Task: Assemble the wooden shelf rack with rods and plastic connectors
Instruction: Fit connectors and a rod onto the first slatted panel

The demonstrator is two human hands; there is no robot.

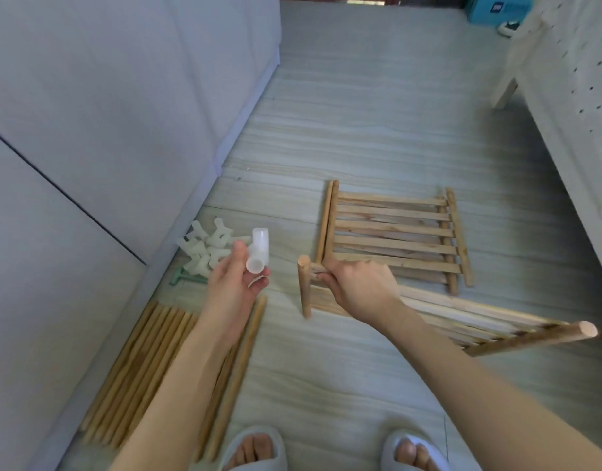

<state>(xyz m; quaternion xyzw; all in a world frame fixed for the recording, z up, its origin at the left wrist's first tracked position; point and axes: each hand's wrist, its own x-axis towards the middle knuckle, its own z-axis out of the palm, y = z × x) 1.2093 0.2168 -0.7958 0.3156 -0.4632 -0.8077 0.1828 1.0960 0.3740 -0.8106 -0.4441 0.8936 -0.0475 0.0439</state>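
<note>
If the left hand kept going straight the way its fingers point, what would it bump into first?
Probably nothing but floor. The left hand, holding a connector, points up the picture; the connector pile lies just left of that line, though depth is unclear.

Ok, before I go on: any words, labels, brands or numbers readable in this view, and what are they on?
None can be read.
Blue box at the far edge: it bears a dark patch with pale marks, too blurred to read.
Plastic connector in the left hand: no marking shows.
Slatted shelf panel held by the right hand: bare wood, no label.
</note>
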